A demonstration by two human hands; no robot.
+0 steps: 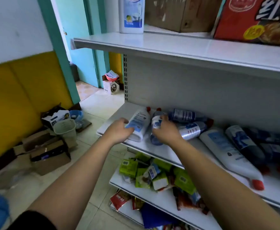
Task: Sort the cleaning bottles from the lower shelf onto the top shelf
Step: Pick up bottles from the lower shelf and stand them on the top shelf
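Several cleaning bottles lie on their sides on the lower shelf [165,151]. My left hand [119,130] grips a white bottle with a red cap [140,122] at the shelf's left end. My right hand [166,130] is closed around a blue-tinted bottle with a red cap [155,123] just beside it. More bottles lie to the right, among them a dark blue one [185,115] at the back and a long white one [227,151]. On the top shelf [169,45] one white bottle [131,14] stands upright at the left.
A cardboard box [180,12] and a red box [255,19] occupy the top shelf to the right of the standing bottle. Green and red snack packets [152,173] fill the shelves below. Cardboard boxes and a bin [66,128] clutter the floor at left.
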